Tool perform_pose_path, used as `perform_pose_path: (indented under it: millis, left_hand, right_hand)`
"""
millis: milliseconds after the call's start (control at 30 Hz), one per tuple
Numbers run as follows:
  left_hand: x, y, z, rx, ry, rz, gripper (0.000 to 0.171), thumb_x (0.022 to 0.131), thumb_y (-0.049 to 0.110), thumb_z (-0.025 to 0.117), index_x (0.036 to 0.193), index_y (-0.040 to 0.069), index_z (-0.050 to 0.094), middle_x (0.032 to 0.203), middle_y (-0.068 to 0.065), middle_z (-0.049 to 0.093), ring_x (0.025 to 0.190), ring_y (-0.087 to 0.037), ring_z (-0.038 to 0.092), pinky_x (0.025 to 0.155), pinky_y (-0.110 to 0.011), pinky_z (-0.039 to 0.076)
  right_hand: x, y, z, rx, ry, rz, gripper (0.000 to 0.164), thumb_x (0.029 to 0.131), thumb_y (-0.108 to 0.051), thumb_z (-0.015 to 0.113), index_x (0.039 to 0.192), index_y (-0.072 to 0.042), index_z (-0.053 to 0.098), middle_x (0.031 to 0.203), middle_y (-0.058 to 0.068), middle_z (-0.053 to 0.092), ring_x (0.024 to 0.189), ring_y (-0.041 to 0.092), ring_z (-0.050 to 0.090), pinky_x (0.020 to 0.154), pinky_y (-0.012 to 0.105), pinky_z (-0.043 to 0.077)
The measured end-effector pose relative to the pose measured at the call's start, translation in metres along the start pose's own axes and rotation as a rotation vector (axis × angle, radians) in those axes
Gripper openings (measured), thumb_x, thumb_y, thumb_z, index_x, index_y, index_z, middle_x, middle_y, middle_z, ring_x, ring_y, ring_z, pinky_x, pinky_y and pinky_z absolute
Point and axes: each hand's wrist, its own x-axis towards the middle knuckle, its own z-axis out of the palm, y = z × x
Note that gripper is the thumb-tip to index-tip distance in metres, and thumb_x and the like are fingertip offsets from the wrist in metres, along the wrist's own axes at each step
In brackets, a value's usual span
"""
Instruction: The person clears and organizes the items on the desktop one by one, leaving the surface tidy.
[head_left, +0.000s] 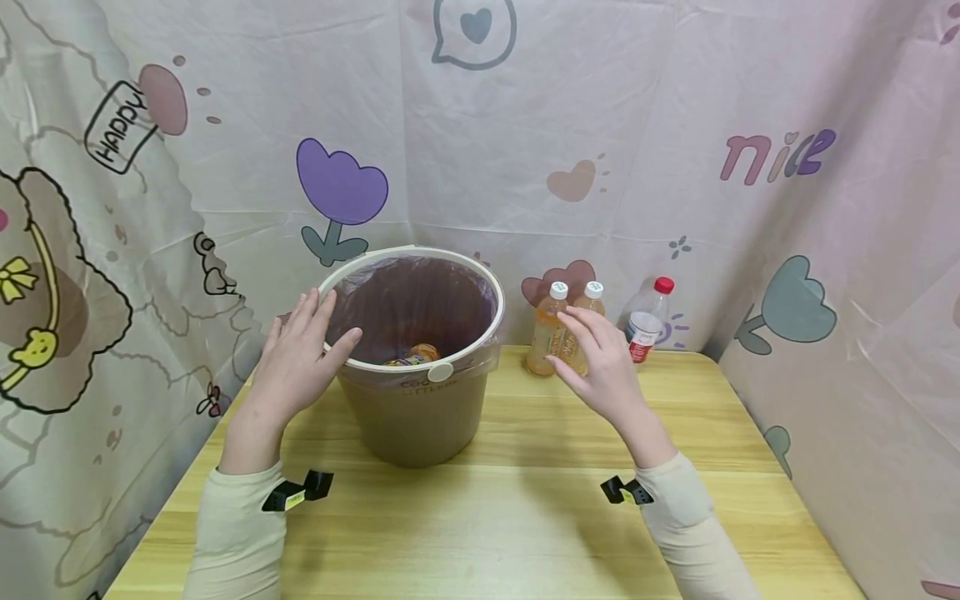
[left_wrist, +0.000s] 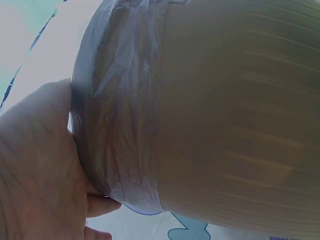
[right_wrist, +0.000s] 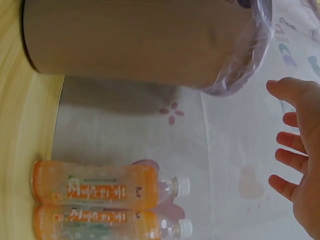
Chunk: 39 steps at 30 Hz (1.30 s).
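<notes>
My left hand [head_left: 298,358] is at the left rim of a brown trash bin [head_left: 420,425], its fingers fairly straight along the outer edge. A clear plastic liner [left_wrist: 132,110] folds over that rim, as the left wrist view shows. Inside the bin lies a colourful item [head_left: 422,355], mostly hidden by the rim. Right of the bin, my right hand [head_left: 609,371] hovers in the air, holding nothing, its fingers spread and loosely bent. Behind it stand two orange drink bottles [right_wrist: 100,186] with white caps, side by side and partly covered by this hand in the head view.
A clear bottle [head_left: 647,325] with a red cap stands at the back right, near the table's far edge. The wooden table [head_left: 450,533] extends in front of the bin. Patterned fabric [head_left: 465,150] hangs behind and along both sides.
</notes>
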Motion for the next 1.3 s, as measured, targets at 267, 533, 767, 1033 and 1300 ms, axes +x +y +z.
perform_pose_path:
  millis: [267,533,767,1033,1300]
  left_hand:
    - [0.000,0.000,0.001,-0.001,-0.001,0.000,0.080,0.100,0.059,0.032,0.157,0.006,0.014,0.163,-0.024,0.006,0.151,-0.042,0.005,0.116,-0.069,0.000]
    - [0.001,0.000,-0.001,0.009,-0.020,-0.019,0.081,0.099,0.061,0.033,0.157,0.008,0.013,0.163,-0.021,0.005,0.152,-0.039,0.003,0.117,-0.067,-0.001]
    - [0.001,0.000,-0.001,0.009,-0.020,-0.018,0.081,0.099,0.060,0.033,0.157,0.008,0.013,0.163,-0.021,0.006,0.152,-0.039,0.003,0.117,-0.067,0.000]
    - [0.001,0.000,0.000,0.004,-0.017,-0.013,0.080,0.099,0.060,0.032,0.157,0.007,0.013,0.163,-0.022,0.006,0.152,-0.040,0.004,0.116,-0.068,0.000]
    - [0.001,0.000,-0.001,0.006,-0.018,-0.009,0.080,0.100,0.060,0.031,0.157,0.007,0.012,0.163,-0.023,0.005,0.152,-0.040,0.003,0.117,-0.068,0.000]
  right_hand:
    - [-0.011,0.013,0.000,-0.019,-0.025,0.047,0.062,0.078,-0.026,0.077,0.133,-0.004,0.056,0.133,0.018,0.057,0.125,0.035,0.050,0.102,0.052,0.040]
    - [-0.022,0.027,0.002,-0.024,-0.050,0.117,0.059,0.080,-0.026,0.074,0.132,-0.003,0.057,0.133,0.019,0.057,0.124,0.037,0.050,0.105,0.055,0.039]
    - [-0.032,0.038,0.006,-0.035,-0.050,0.154,0.061,0.077,-0.020,0.079,0.131,-0.001,0.057,0.132,0.021,0.057,0.122,0.039,0.051,0.104,0.058,0.038]
    - [-0.041,0.054,0.012,-0.052,-0.073,0.231,0.061,0.079,-0.020,0.079,0.132,0.000,0.056,0.131,0.021,0.057,0.121,0.041,0.051,0.103,0.062,0.038]
    - [-0.047,0.072,0.020,-0.082,-0.100,0.312,0.058,0.082,-0.022,0.076,0.132,-0.003,0.055,0.132,0.019,0.057,0.122,0.039,0.051,0.101,0.064,0.039]
